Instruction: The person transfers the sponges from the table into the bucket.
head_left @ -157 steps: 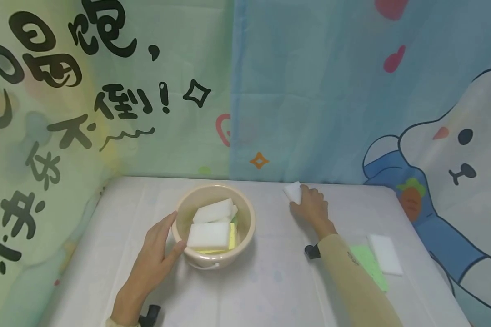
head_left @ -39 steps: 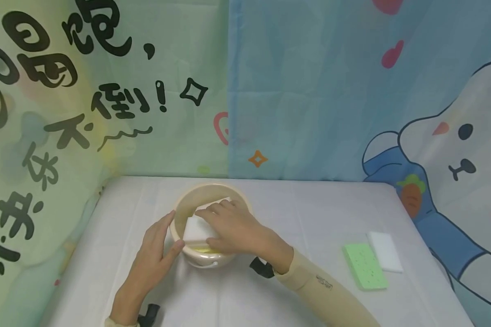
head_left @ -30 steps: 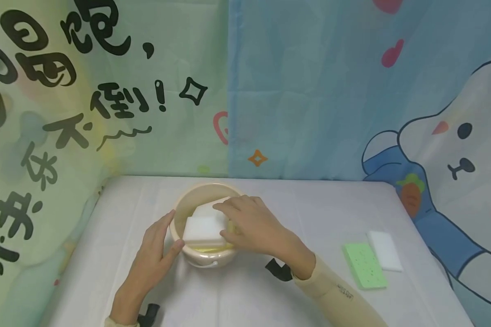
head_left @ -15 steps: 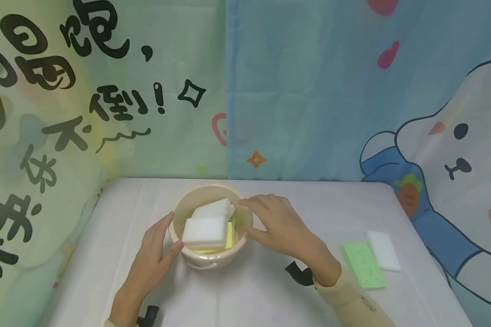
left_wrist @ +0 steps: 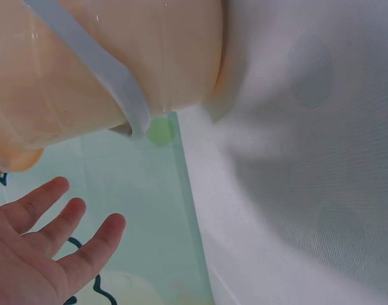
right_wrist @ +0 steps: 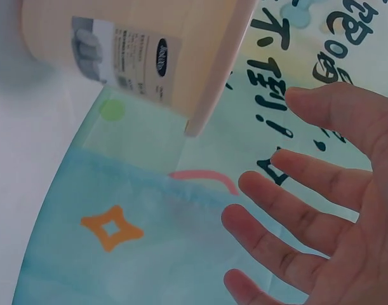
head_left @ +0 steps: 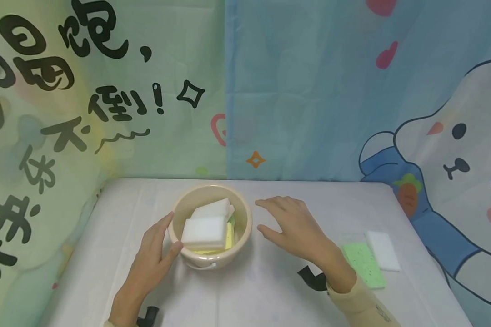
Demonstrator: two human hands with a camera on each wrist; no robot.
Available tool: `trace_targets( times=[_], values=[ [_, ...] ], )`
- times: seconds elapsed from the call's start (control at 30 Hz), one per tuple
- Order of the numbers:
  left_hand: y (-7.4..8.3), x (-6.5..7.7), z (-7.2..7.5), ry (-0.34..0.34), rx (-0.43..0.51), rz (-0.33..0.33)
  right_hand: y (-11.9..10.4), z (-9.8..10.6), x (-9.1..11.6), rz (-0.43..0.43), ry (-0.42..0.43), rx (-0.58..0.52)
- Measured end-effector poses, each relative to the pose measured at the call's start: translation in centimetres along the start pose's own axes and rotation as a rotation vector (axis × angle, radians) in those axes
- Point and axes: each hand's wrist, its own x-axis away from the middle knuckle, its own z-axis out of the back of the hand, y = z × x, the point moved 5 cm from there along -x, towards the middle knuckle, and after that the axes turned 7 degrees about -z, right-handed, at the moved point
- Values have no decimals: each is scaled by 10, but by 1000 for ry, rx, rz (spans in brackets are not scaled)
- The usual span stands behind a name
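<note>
A cream bucket point(head_left: 246, 236) stands on the table, its grey handle point(left_wrist: 108, 70) hanging down in the left wrist view. Inside lie a white sponge point(head_left: 204, 232) at the front, another white sponge point(head_left: 211, 209) behind it, and a yellow sponge point(head_left: 229, 236) partly covered beneath. A bit of green shows at the pile's right side. My left hand point(head_left: 149, 259) touches the bucket's left rim with thumb and index finger, fingers fairly straight. To the right of the bucket, my right hand point(head_left: 296, 227) hovers apart from it, holding nothing, its fingers point(right_wrist: 289, 216) spread.
At the table's right lie a green sponge point(head_left: 363, 263) and a white sponge point(head_left: 383, 251), side by side. A printed curtain point(head_left: 294, 91) hangs behind the table point(head_left: 245, 299). A printed label point(right_wrist: 127, 60) is on the bucket's side.
Earlier my right hand gripped a white sponge at the table's back, then reached into the bucket. Now it has drawn out to the right without the sponge. My left hand stays at the rim.
</note>
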Motion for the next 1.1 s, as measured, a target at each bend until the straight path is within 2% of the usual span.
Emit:
trace_targets(
  times=[0.33,0.6,0.83,1.0,1.1],
  values=[
    [-2,0,-1,-5,13,6,18,8,14,-61,65,6],
    [-3,1,-1,-6,8,16,44,12,27,-103,117,24],
    [-4,1,-2,-4,9,10,70,13,51,-174,167,61],
    [-4,2,-2,-4,11,9,91,11,70,-205,233,98],
    [-4,2,-2,-2,6,6,105,8,82,-254,232,118]
  ],
)
